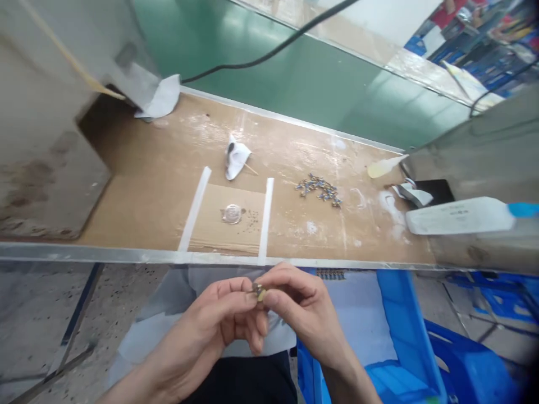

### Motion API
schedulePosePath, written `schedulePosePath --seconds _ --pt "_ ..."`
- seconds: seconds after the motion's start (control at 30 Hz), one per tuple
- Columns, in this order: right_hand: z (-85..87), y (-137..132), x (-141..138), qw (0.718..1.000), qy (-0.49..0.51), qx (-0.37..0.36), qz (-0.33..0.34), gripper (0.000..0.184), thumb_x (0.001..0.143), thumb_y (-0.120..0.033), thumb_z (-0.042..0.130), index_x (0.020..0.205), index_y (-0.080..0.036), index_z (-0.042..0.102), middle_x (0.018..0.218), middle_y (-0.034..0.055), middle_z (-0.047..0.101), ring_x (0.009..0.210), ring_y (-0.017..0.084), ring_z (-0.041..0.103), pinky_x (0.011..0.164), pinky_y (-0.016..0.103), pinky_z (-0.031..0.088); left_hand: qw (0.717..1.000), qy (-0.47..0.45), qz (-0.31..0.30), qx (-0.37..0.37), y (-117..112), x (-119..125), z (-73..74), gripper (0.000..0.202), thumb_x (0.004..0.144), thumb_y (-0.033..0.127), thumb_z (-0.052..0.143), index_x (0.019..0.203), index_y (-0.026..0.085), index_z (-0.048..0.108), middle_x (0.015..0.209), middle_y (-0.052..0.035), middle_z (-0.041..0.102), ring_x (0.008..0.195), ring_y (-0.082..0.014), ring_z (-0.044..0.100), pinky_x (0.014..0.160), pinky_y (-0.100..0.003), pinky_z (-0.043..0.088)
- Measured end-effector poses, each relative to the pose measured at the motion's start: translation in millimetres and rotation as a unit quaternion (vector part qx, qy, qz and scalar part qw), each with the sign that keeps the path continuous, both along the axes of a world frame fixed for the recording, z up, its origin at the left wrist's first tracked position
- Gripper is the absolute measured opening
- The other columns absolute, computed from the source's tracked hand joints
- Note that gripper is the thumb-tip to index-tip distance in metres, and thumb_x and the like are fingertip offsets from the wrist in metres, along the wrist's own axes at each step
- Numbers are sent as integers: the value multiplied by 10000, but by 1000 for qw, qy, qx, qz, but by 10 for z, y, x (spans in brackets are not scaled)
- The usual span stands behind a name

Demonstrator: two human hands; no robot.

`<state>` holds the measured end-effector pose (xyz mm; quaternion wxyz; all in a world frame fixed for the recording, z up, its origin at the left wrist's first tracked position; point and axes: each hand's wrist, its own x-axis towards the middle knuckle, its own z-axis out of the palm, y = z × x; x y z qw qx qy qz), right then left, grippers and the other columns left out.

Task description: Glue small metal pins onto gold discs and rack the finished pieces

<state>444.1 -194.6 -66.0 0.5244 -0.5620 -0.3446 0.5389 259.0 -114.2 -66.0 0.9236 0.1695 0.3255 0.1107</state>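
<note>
My left hand [223,317] and my right hand [301,306] meet in front of my body, below the near edge of the workbench. Both pinch a small yellowish-and-metal part [259,292] between their fingertips; its details are too small to make out. On the bench above them lies a small round clear disc [232,214] on a cardboard patch framed by two white tape strips. A pile of several small blue-and-metal parts [320,189] lies to the right of it.
A wooden workbench [138,191] with a metal front edge. A crumpled white cloth [236,157] lies at mid-bench and another white rag [162,98] at back left. A white bottle with a blue cap [463,216] lies at right. A blue crate [400,336] sits at my right knee.
</note>
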Motion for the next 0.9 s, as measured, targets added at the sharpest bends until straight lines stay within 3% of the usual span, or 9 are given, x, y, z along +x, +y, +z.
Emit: schedulePosePath --seconds 0.23,0.37,0.43,0.5,0.57,0.63,0.73,0.9 --pt "-38 -362 185 996 -28 -7 -81 211 909 -451 986 976 -269 906 902 10 775 806 169 703 765 314 568 983 69 -115 126 -127 336 -230 407 982 530 867 788 199 731 717 -41 758 687 -188 689 685 -273 582" --pt "-176 -795 439 986 -72 -48 -142 195 923 -450 964 937 -272 887 918 24 800 851 194 725 791 332 579 960 51 -212 178 -256 574 -294 481 982 663 833 896 191 797 820 -76 825 723 -228 765 727 -323 616" --pt "-417 -1092 694 965 -90 -105 -222 272 888 -500 974 958 -258 873 934 34 807 845 208 733 791 344 605 952 50 -235 192 -311 623 -326 518 989 714 801 1009 197 822 872 -86 844 754 -241 780 734 -333 620" --pt "-762 -1395 1055 923 -122 -170 -323 388 860 -573 972 1006 -236 850 905 30 796 783 201 715 758 346 623 944 63 -245 211 -342 614 -375 540 987 738 786 1064 206 830 894 -87 850 784 -242 771 745 -328 611" --pt "-1147 -1653 1474 892 -143 -211 -373 400 914 -573 924 1041 -208 822 849 21 765 771 195 709 743 333 624 936 81 -253 230 -349 560 -433 535 980 742 789 1054 214 835 906 -83 852 812 -239 759 769 -321 600" --pt "-1509 -1829 1872 873 -148 -260 -386 369 973 -524 898 999 -174 786 809 8 730 731 176 702 692 307 617 930 98 -258 244 -343 488 -492 521 980 739 784 1041 225 838 912 -74 851 832 -240 753 790 -318 593" --pt "-1936 -1927 2300 862 -139 -313 -374 305 1089 -454 808 1078 -155 748 938 5 745 758 144 713 705 288 637 924 121 -257 257 -341 391 -561 503 988 728 766 1025 232 840 908 -69 845 850 -251 750 812 -326 591" --pt "-2321 -1907 2582 865 -111 -344 -348 309 1115 -429 781 1264 -163 733 1168 56 764 933 184 761 815 346 689 924 138 -248 258 -368 310 -614 523 980 737 763 1026 222 841 916 -80 842 867 -268 755 827 -344 601"
